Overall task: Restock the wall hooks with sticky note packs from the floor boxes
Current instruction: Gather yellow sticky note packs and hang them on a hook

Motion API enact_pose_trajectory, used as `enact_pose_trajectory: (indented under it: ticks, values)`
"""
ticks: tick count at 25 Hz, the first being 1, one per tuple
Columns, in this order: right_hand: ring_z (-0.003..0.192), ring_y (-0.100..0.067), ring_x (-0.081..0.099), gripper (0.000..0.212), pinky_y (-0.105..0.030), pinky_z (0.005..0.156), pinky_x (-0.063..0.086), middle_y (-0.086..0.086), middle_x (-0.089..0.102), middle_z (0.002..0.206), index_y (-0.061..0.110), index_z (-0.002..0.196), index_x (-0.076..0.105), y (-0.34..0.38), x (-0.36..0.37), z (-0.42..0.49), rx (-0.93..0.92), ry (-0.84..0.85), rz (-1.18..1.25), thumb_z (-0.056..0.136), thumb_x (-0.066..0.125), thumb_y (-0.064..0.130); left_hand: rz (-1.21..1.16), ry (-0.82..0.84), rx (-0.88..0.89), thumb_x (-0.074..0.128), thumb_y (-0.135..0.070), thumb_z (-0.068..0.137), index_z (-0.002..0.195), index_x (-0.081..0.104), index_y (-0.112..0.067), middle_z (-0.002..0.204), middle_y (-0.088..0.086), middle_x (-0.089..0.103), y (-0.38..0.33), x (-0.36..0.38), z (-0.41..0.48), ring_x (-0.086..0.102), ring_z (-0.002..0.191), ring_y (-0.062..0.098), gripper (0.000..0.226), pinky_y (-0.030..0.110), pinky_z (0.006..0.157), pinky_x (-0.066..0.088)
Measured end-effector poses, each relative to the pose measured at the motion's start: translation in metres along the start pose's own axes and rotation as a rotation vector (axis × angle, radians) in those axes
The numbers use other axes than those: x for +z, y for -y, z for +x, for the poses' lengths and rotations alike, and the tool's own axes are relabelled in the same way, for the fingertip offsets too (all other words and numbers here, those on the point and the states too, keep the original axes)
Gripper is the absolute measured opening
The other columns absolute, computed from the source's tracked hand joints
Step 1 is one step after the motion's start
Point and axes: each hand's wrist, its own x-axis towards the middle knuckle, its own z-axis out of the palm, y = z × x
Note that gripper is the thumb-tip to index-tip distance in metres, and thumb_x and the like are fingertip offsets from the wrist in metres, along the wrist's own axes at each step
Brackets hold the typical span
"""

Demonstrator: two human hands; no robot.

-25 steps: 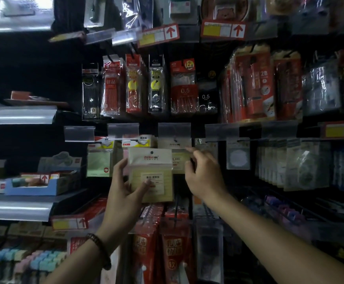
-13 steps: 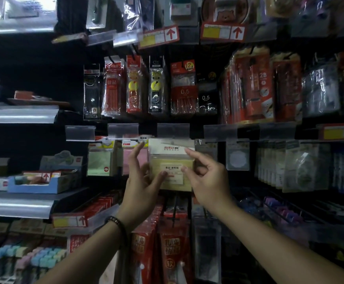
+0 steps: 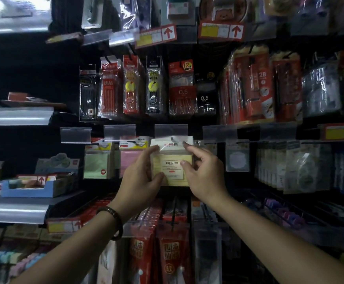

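A yellow sticky note pack (image 3: 172, 160) with a white header card is up against the wall hook (image 3: 172, 138) in the middle row. My left hand (image 3: 141, 177) grips its left edge, thumb on the front near the bottom. My right hand (image 3: 202, 173) pinches its right edge and top corner. Left of it hang a pink pack (image 3: 129, 160) and a green pack (image 3: 97, 162). Whether the header hole is over the hook is hidden by the clear price tag holder (image 3: 171, 131).
Pen refill packs (image 3: 130, 87) hang in the row above and red packs (image 3: 169, 249) hang below. A blue display box (image 3: 37, 184) sits on the left shelf. Clear packets (image 3: 302, 165) hang to the right. The floor boxes are out of view.
The yellow pack has moved up and right from in front of the pink pack to the middle hook. My right hand has come off the hook and onto the pack's right edge.
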Motion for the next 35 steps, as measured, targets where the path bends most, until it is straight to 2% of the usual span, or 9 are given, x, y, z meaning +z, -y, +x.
enact_pose_trajectory:
  ticks: [3, 7, 10, 14, 17, 20, 23, 28, 35]
  values:
    - [0.089, -0.006, 0.063, 0.046, -0.014, 0.075, 0.057, 0.009, 0.059, 0.112, 0.018, 0.144, 0.065, 0.002, 0.001, -0.001, -0.002, 0.012, -0.122, 0.099, 0.074, 0.013, 0.038, 0.065, -0.018, 0.072, -0.021, 0.098, 0.16, 0.032, -0.035, 0.134, 0.0, 0.06, 0.008, 0.002, 0.003, 0.071, 0.104, 0.013, 0.075, 0.029, 0.081, 0.066]
    - [0.114, -0.016, 0.059, 0.05, 0.001, 0.081, 0.041, -0.001, 0.055, 0.128, 0.02, 0.153, 0.057, 0.003, 0.007, 0.018, 0.112, 0.107, -0.29, 0.104, 0.067, 0.015, 0.177, 0.073, -0.044, 0.073, -0.031, 0.096, 0.162, 0.032, -0.033, 0.134, -0.006, 0.046, 0.013, 0.006, 0.0, 0.059, 0.118, 0.016, 0.078, 0.036, 0.104, 0.057]
    - [0.136, -0.021, 0.05, 0.064, -0.015, 0.094, 0.035, -0.004, 0.045, 0.151, 0.031, 0.159, 0.049, 0.0, 0.015, 0.036, 0.241, 0.213, -0.384, 0.101, 0.07, 0.014, 0.193, 0.091, -0.031, 0.073, -0.034, 0.096, 0.155, 0.04, -0.034, 0.142, -0.004, 0.045, 0.014, 0.009, -0.013, 0.053, 0.126, 0.015, 0.068, 0.034, 0.108, 0.055]
    - [0.122, -0.024, 0.056, 0.081, -0.028, 0.086, 0.051, -0.004, 0.04, 0.152, 0.044, 0.16, 0.039, -0.001, 0.019, 0.042, 0.35, 0.348, -0.567, 0.093, 0.076, 0.018, 0.2, 0.117, 0.021, 0.073, -0.038, 0.096, 0.142, 0.051, -0.04, 0.135, -0.014, 0.045, 0.011, 0.004, -0.032, 0.054, 0.121, 0.007, 0.05, 0.029, 0.101, 0.057]
    - [0.119, -0.028, 0.06, 0.068, -0.037, 0.09, 0.056, -0.005, 0.042, 0.148, 0.038, 0.157, 0.045, 0.003, 0.003, 0.022, 0.311, 0.332, -0.611, 0.095, 0.072, 0.029, 0.195, 0.083, 0.074, 0.074, -0.036, 0.096, 0.132, 0.058, -0.039, 0.129, -0.018, 0.046, -0.002, -0.002, -0.055, 0.057, 0.113, -0.002, 0.039, 0.013, 0.088, 0.053]
    - [0.095, -0.018, 0.065, 0.039, -0.035, 0.081, 0.059, 0.0, 0.059, 0.119, 0.028, 0.135, 0.066, 0.005, -0.026, -0.014, 0.099, 0.176, -0.47, 0.097, 0.071, 0.03, 0.163, 0.051, 0.118, 0.071, -0.037, 0.097, 0.124, 0.064, -0.037, 0.123, -0.019, 0.055, -0.018, -0.008, -0.089, 0.061, 0.107, -0.002, 0.028, 0.014, 0.084, 0.052]
    - [0.074, -0.007, 0.064, 0.022, -0.02, 0.069, 0.053, 0.006, 0.064, 0.097, 0.024, 0.12, 0.074, 0.004, -0.061, -0.085, -0.033, 0.093, -0.276, 0.098, 0.072, 0.022, 0.086, 0.116, 0.126, 0.067, -0.035, 0.1, 0.115, 0.067, -0.034, 0.113, -0.022, 0.061, -0.022, 0.0, -0.147, 0.066, 0.098, 0.003, 0.015, 0.018, 0.077, 0.055]
    - [0.08, -0.013, 0.069, 0.013, -0.03, 0.065, 0.054, 0.007, 0.07, 0.093, 0.02, 0.114, 0.075, -0.022, -0.103, -0.256, 0.114, 0.24, -0.124, 0.103, 0.069, 0.019, 0.027, 0.38, 0.035, 0.066, -0.024, 0.101, 0.106, 0.069, -0.033, 0.111, -0.014, 0.06, 0.017, 0.045, -0.276, 0.063, 0.095, 0.005, 0.011, 0.029, 0.076, 0.053]
    - [0.081, 0.004, 0.071, 0.023, -0.015, 0.065, 0.05, 0.029, 0.072, 0.085, 0.038, 0.094, 0.072, -0.157, -0.14, -0.495, 0.742, 0.499, -0.323, 0.097, 0.075, 0.015, 0.027, 0.764, -0.308, 0.071, -0.036, 0.095, 0.106, 0.064, -0.049, 0.111, -0.027, 0.057, 0.113, 0.132, -0.462, 0.065, 0.093, -0.004, 0.018, 0.026, 0.08, 0.056]
